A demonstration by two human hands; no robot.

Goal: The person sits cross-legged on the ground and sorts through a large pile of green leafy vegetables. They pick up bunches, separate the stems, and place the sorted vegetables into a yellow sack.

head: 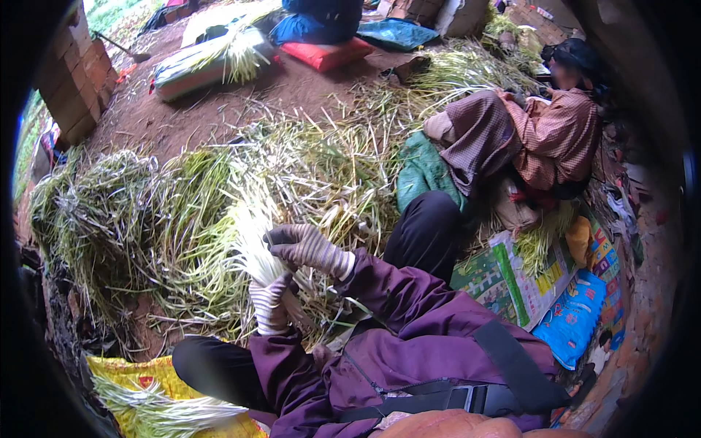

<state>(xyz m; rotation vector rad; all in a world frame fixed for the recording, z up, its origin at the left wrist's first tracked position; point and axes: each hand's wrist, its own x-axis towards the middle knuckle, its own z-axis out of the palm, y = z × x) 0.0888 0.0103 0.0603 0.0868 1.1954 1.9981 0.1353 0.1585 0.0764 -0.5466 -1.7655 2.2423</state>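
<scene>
My left hand (271, 306), in a striped knitted glove, is closed around a bundle of pale green-white stalks (254, 246). The bundle's leafy ends fan towards the heap, and its lower ends show below my fist. Just above that fist, my right hand (304, 249), in a striped glove with dark fingertips, bends its fingers at the bundle's near side; whether a stalk is between them is not clear. A large heap of loose green and straw-coloured stalks (197, 213) lies beyond both hands. More white-ended stalks (181, 410) rest on a yellow printed sack (128, 367) beside my knee.
A seated person (558, 126) in a checked top is at the upper right, near a green woven sack (424, 169). Beyond the heap are a bundle on a long sack (191, 71) and a red cushion (328, 52). A blue printed bag (572, 317) lies behind my right side.
</scene>
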